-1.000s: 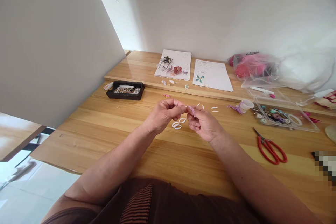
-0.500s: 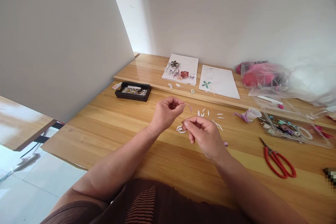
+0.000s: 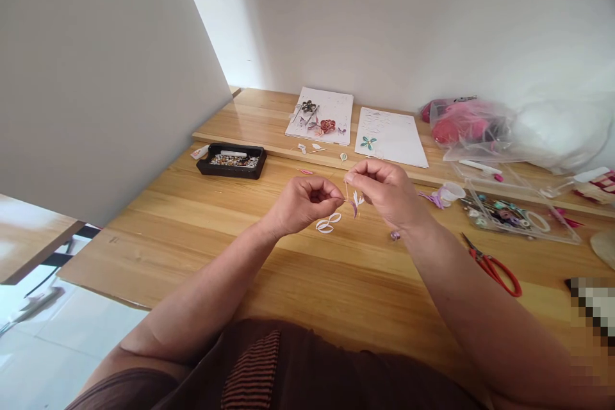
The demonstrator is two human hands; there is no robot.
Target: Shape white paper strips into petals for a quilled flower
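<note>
My left hand (image 3: 310, 204) is closed in a pinch above the table, its fingertips on the thin stem of a small purple petal (image 3: 354, 210). Just right of it and slightly higher, my right hand (image 3: 387, 192) pinches a fine pale thread (image 3: 346, 189), which runs down to the left fingertips. White petal-shaped pieces (image 3: 357, 198) lie behind the purple petal, partly covered by my right hand. Near my left hand are white looped outlines (image 3: 328, 223) on the wood. A small purple piece (image 3: 394, 235) shows beside my right wrist.
Red-handled scissors (image 3: 492, 267) lie to the right, partly behind my forearm. A clear box (image 3: 569, 230) of beads and a white cup (image 3: 452, 193) stand beyond. At left is a black bead tray (image 3: 231, 170). Paper sheets (image 3: 398, 141) with flower ornaments lie on the raised shelf.
My right hand has risen and moved away, from below my left hand to above its fingertips, with thread now stretched between them. The purple petal now hangs downward. The view has shifted slightly.
</note>
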